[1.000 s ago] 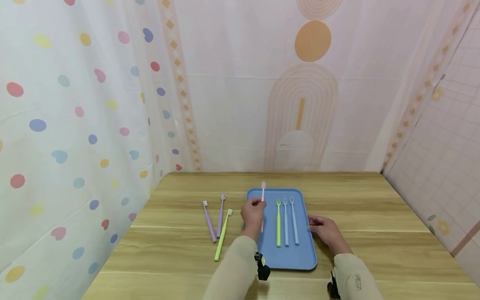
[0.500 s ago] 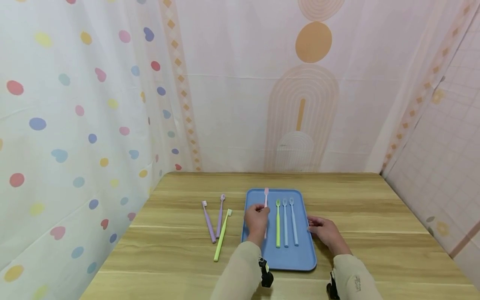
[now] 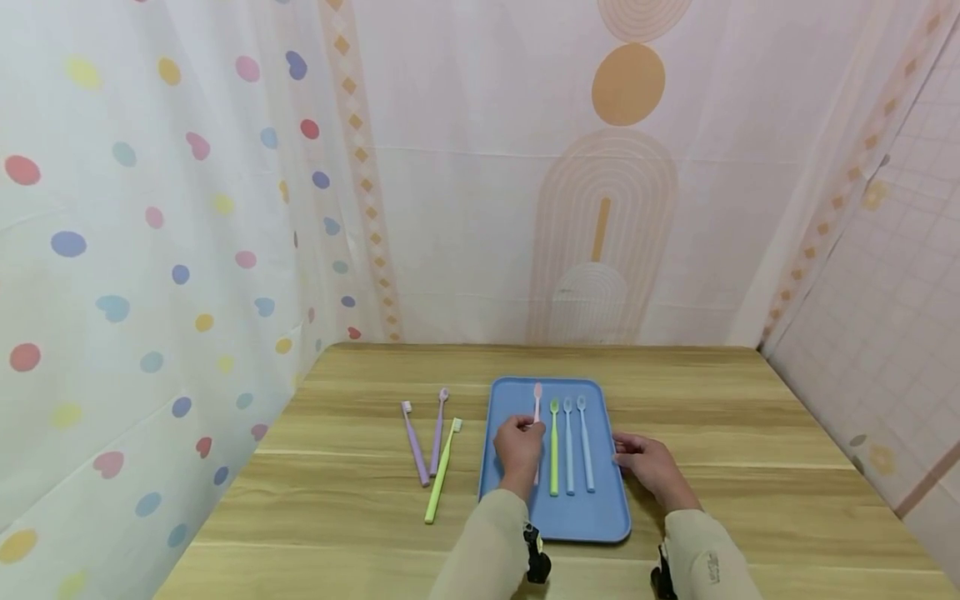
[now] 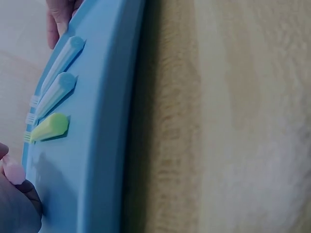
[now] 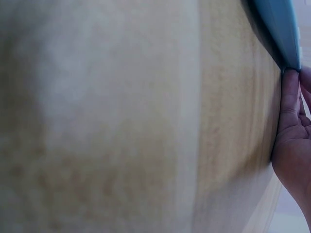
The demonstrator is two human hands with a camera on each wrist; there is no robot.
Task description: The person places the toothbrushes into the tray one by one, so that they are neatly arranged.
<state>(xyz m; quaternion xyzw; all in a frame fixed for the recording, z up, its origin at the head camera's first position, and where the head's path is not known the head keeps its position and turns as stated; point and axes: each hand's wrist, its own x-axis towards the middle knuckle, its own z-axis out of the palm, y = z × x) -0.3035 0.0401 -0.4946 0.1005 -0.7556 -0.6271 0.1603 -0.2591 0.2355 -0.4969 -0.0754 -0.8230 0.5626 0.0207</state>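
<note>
1. Tray: blue [image 3: 577, 523], rectangular, rounded corners, low rim; lies flat on the wooden table [image 3: 330, 521]; longer side runs away from the person.
2. In tray: green toothbrush [image 3: 554, 454] plus two light-blue ones, one next to green [image 3: 570, 458], one nearer the right rim [image 3: 587, 454]; roughly parallel, side by side with gaps between; heads toward far end, handle ends toward the person.
3. Pink toothbrush [image 3: 537, 394]: over the tray's left half, just left of the green one in tray; pale pink, slim handle, small oval head at far end; roughly in line with the others; middle hidden by the hand; rounded handle end shows by the fingers in left wrist view; cannot tell if it touches the tray floor.
4. Left hand [image 3: 519, 447]: narrow grip, thumb and fingers pinching the pink handle; hand is above the tray.
5. Right hand [image 3: 651, 467]: fingers fairly straight, tips touching the tray's right rim; cannot tell how firmly.
6. On table, left of tray: two purple toothbrushes, outer [image 3: 416, 446] and inner [image 3: 438, 437], plus a second green one [image 3: 444, 471]; all tilted differently, handle ends close together; heads away from the person.
</note>
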